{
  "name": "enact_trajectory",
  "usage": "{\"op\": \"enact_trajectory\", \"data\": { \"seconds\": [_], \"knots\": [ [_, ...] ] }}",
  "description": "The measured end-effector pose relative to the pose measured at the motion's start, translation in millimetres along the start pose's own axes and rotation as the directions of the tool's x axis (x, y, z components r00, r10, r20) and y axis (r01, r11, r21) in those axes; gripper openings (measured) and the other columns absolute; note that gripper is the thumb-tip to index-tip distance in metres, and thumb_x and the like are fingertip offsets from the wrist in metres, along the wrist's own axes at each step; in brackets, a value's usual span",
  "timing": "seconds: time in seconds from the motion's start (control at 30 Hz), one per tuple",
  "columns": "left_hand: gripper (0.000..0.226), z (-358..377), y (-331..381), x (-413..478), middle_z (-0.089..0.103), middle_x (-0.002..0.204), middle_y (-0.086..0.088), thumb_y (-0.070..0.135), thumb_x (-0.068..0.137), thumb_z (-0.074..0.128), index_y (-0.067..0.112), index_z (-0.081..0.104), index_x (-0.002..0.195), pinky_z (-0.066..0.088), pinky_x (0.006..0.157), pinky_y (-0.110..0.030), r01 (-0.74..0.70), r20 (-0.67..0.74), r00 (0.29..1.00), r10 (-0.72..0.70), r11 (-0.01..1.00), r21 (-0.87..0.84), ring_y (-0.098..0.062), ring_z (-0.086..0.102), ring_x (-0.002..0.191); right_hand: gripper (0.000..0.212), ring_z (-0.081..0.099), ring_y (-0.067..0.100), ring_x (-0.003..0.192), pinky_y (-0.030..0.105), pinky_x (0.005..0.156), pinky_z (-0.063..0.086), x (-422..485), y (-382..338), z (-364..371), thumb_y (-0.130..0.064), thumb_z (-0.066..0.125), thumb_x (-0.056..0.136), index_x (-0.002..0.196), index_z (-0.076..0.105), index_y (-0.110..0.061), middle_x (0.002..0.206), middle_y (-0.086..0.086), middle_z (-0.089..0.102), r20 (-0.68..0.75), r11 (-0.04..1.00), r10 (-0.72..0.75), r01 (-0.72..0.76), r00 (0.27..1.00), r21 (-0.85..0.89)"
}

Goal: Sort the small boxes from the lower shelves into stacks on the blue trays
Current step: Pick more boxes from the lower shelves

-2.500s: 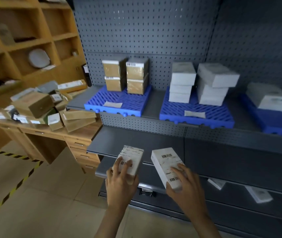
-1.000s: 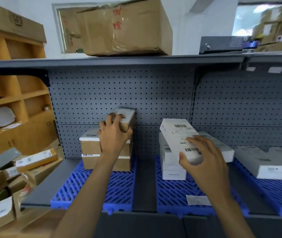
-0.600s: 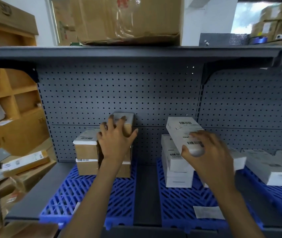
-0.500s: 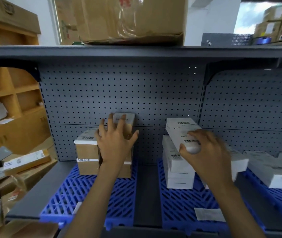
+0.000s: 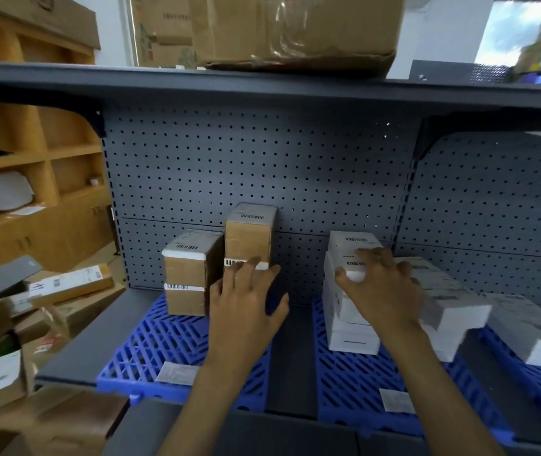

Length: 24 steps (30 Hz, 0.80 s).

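Low in the frame, the left hand (image 5: 246,304) has slid down off the brown box (image 5: 250,236) it was covering half a second ago. Its fingers are spread and straight and grip nothing. The tips are at the box's lower white band, but I cannot tell whether they touch it. That box now stands alone atop the taller brown pile on the left blue tray (image 5: 150,350), beside a two-high brown stack (image 5: 185,274). Right of centre, the right hand (image 5: 384,291) curls its fingers over the near end of the white box (image 5: 345,246). This box was tilted in the air and now lies flat on the white stack (image 5: 348,327) on the middle blue tray (image 5: 345,376). Both boxes look placed, and I judge that only the right hand's release remains. Behind them rises the grey pegboard (image 5: 262,166).
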<state>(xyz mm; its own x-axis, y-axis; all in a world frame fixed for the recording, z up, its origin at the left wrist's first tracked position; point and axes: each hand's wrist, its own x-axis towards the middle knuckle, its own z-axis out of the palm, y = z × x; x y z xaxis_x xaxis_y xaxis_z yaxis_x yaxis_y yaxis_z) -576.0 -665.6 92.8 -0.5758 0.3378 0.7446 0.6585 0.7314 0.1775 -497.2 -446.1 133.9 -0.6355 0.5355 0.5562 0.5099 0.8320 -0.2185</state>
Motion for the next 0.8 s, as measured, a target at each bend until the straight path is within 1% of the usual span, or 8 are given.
{"op": "enact_trajectory", "data": {
  "seconds": [0.1, 0.17, 0.3, 0.37, 0.5, 0.63, 0.8],
  "knots": [
    [0.051, 4.0, 3.1, -13.6, 0.054, 0.140, 0.001, 0.055, 0.092, 0.059, 0.033, 0.056, 0.138, 0.047, 0.097, -0.046, -0.005, 0.067, 0.998, 0.005, 1.000, 0.003, -0.025, 0.048, 0.129, 0.074, 0.046, 0.040, 0.124, 0.053, 0.093, 0.050, -3.4, 6.5, -2.3, -0.078, 0.048, 0.085, 0.142, 0.051, -0.030, 0.147, 0.003, 0.047, 0.027, 1.000, -0.016, 0.016, 1.000, 0.006],
    [0.051, 7.2, 6.1, -22.6, 0.055, 0.139, 0.000, 0.055, 0.091, 0.061, 0.032, 0.057, 0.137, 0.048, 0.095, -0.049, 0.005, 0.096, 0.995, -0.004, 1.000, -0.004, -0.027, 0.048, 0.129, 0.074, 0.045, 0.039, 0.127, 0.054, 0.093, 0.051, -12.4, 14.1, -7.0, -0.078, 0.049, 0.085, 0.142, 0.049, -0.032, 0.149, 0.003, 0.045, -0.009, 0.999, -0.046, 0.046, 0.999, 0.015],
    [0.051, 15.1, 15.6, -44.0, 0.055, 0.140, -0.002, 0.051, 0.090, 0.066, 0.030, 0.060, 0.136, 0.049, 0.095, -0.051, 0.005, 0.125, 0.992, 0.001, 0.999, -0.045, -0.029, 0.051, 0.127, 0.066, 0.049, 0.037, 0.125, 0.051, 0.085, 0.057, -46.6, 34.2, -21.5, -0.070, 0.055, 0.089, 0.141, 0.052, -0.030, 0.148, 0.004, 0.049, -0.090, 0.994, -0.108, 0.110, 0.990, 0.018],
    [0.051, 17.8, 23.3, -55.0, 0.054, 0.143, -0.001, 0.052, 0.091, 0.064, 0.031, 0.060, 0.137, 0.047, 0.096, -0.051, 0.011, 0.157, 0.988, -0.002, 0.998, -0.056, -0.029, 0.051, 0.127, 0.063, 0.049, 0.035, 0.127, 0.050, 0.084, 0.057, -68.2, 45.1, -29.3, -0.064, 0.059, 0.090, 0.142, 0.053, -0.028, 0.151, 0.004, 0.047, -0.093, 0.994, -0.102, 0.106, 0.990, 0.033],
    [0.050, 17.2, 46.7, -77.1, 0.053, 0.144, -0.001, 0.051, 0.090, 0.063, 0.030, 0.061, 0.136, 0.050, 0.092, -0.053, 0.013, 0.203, 0.979, 0.001, 0.998, -0.069, -0.032, 0.050, 0.129, 0.056, 0.051, 0.032, 0.126, 0.050, 0.083, 0.057, -108.0, 69.3, -41.3, -0.055, 0.066, 0.089, 0.137, 0.058, -0.026, 0.152, 0.003, 0.047, -0.116, 0.994, -0.079, 0.087, 0.990, 0.070],
    [0.051, 10.7, 75.4, -104.0, 0.052, 0.146, 0.000, 0.052, 0.092, 0.063, 0.030, 0.059, 0.138, 0.049, 0.097, -0.054, 0.006, 0.247, 0.969, 0.012, 0.997, -0.072, -0.032, 0.048, 0.131, 0.054, 0.054, 0.034, 0.125, 0.050, 0.081, 0.060, -141.3, 100.5, -46.9, -0.053, 0.066, 0.089, 0.134, 0.061, -0.023, 0.148, 0.004, 0.052, -0.063, 0.995, -0.086, 0.089, 0.994, 0.050],
    [0.049, 0.8, 118.8, -145.1, 0.054, 0.144, -0.001, 0.050, 0.093, 0.066, 0.029, 0.060, 0.137, 0.049, 0.097, -0.056, 0.002, 0.287, 0.958, 0.012, 0.999, -0.048, -0.031, 0.049, 0.132, 0.053, 0.057, 0.030, 0.119, 0.045, 0.078, 0.060, -186.8, 152.8, -56.0, -0.053, 0.066, 0.091, 0.135, 0.061, -0.025, 0.146, -0.001, 0.051, 0.017, 0.993, -0.074, 0.072, 0.997, 0.094]
  ]
}}
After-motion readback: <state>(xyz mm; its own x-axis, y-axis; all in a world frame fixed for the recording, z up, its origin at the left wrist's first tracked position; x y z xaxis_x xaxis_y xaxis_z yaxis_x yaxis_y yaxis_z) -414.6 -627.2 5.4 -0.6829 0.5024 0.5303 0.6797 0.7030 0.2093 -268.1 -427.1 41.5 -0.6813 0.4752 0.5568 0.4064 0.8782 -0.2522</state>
